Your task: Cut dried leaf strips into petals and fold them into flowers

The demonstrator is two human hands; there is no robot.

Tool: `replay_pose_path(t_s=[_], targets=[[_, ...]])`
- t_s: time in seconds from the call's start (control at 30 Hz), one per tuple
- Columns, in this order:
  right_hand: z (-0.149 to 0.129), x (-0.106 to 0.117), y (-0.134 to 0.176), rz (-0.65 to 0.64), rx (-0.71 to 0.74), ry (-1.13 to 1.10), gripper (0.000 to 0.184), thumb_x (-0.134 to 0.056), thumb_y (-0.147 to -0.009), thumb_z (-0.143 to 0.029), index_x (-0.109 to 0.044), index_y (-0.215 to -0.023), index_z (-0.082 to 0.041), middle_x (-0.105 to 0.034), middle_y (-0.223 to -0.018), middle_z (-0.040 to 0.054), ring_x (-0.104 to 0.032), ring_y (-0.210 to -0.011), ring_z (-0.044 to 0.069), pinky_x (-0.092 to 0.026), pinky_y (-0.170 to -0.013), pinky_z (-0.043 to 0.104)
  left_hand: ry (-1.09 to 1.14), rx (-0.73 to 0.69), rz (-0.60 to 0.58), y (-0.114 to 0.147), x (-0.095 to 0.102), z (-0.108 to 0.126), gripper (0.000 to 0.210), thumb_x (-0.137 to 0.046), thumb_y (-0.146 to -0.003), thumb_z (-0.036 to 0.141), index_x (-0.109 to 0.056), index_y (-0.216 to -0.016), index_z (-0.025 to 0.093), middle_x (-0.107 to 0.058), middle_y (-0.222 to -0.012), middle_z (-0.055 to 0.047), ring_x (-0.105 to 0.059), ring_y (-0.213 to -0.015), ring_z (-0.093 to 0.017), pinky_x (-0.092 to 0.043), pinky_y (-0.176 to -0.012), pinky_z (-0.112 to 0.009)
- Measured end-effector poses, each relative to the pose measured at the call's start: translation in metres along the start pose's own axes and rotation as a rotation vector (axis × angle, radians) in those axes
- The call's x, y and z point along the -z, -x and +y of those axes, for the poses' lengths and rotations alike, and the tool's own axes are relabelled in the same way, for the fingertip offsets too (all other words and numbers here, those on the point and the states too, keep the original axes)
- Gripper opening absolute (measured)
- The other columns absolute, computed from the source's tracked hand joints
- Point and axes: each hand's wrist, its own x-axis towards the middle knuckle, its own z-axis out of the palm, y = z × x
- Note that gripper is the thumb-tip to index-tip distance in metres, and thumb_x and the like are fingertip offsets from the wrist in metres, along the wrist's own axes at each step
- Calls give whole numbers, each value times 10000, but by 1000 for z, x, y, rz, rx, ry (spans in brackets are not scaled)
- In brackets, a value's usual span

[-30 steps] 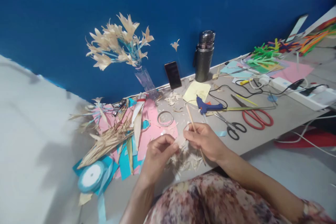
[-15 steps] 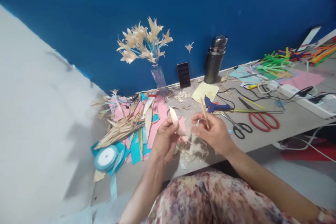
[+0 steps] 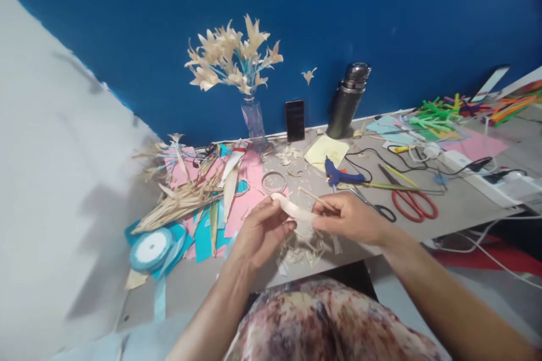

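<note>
A pale, petal-shaped strip of dried husk (image 3: pixel 294 210) is stretched sideways between my two hands. My left hand (image 3: pixel 260 230) pinches its left end between thumb and fingers. At the other end, my right hand (image 3: pixel 353 219) grips the strip, and a thin wooden stick (image 3: pixel 313 197) pokes out leftward from the same fingers. Below the strip lies a heap of husk scraps (image 3: pixel 307 248). A roll of tape (image 3: pixel 273 181) rests just beyond my left hand. Past my right hand are a blue glue gun (image 3: pixel 345 174) and black-handled scissors (image 3: pixel 383 212).
Husk flowers (image 3: pixel 231 56) stand in a clear bottle (image 3: pixel 253 118) by the wall, near a phone (image 3: pixel 295 120) and a thermos (image 3: pixel 348 102). Husk strips (image 3: pixel 182 203) and a blue ribbon roll (image 3: pixel 151 249) lie left. Red-handled scissors (image 3: pixel 415 206) and a power strip (image 3: pixel 478 177) are right.
My right hand has come in to the husk strip's free end, and the strip has swung from upright to sideways. The stick has tipped over to the left. The camera view has shifted slightly.
</note>
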Motion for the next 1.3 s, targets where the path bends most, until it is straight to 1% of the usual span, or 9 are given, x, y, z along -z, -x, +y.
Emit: replay_pose_path(t_s=[0.1,0.23,0.4,0.47,0.67,0.77,0.93,1.1,1.3], targets=[[-6,33,-6,-136,58,186,163,-680,-805,-309,-658,-744,-161,-520,-607,-49,-412,-550,91,-271,-506,224,-185,79,-95,-5,4,15,304,-843,-677,365,-699,-816,136,-665,-642,-29,-617,-562,-141,-481,-534,-239],[-17,64,-18,-271,89,305,169,-687,-804,-320,-672,-734,-167,-533,-599,-47,-415,-538,93,-274,-502,237,-529,100,-149,-13,5,27,269,-899,-599,284,-703,-687,122,-664,-555,-29,-585,-468,-109,-433,-497,-206],[-21,75,-35,-422,112,343,181,-686,-814,-327,-680,-729,-167,-560,-608,-36,-433,-538,97,-295,-506,241,-684,103,-167,-16,1,26,230,-882,-628,278,-756,-755,133,-712,-646,-42,-619,-570,-125,-448,-574,-224],[-20,74,-35,-380,131,342,161,-700,-806,-325,-692,-754,-173,-578,-633,-27,-460,-552,106,-314,-511,239,-706,78,-160,-17,0,23,227,-881,-631,284,-754,-736,128,-695,-655,-30,-590,-575,-109,-430,-576,-218],[11,52,-6,535,231,54,322,-455,-995,-411,-686,-946,-192,-659,-825,51,-525,-613,148,-398,-574,274,-442,-193,46,-25,-2,18,292,-843,-682,382,-649,-705,165,-613,-562,22,-564,-557,-109,-447,-593,-222],[34,21,1,408,51,-25,357,-450,-995,-394,-650,-787,-183,-655,-757,42,-563,-658,159,-411,-597,270,-361,-199,60,-27,-3,14,329,-845,-675,409,-617,-729,177,-630,-577,15,-581,-566,-126,-470,-606,-243],[37,-23,-11,118,-44,-329,268,-470,-977,-418,-585,-958,-176,-634,-698,-4,-474,-524,113,-363,-517,238,-519,-111,86,-27,2,-1,276,-791,-752,384,-620,-749,167,-598,-590,26,-550,-552,-105,-454,-588,-227],[30,-30,-20,132,83,-273,575,-426,-970,-607,-589,-656,-154,-566,-627,12,-457,-554,110,-342,-538,239,-694,-168,68,-26,7,-7,260,-722,-821,370,-610,-724,157,-579,-604,22,-500,-558,-95,-401,-559,-213],[36,-39,-25,170,36,-208,711,-360,-938,-721,-596,-586,-149,-554,-539,12,-470,-501,110,-341,-516,235,-806,-206,39,-20,-5,-5,229,-672,-859,350,-622,-737,163,-630,-645,1,-566,-608,-130,-445,-610,-244]])
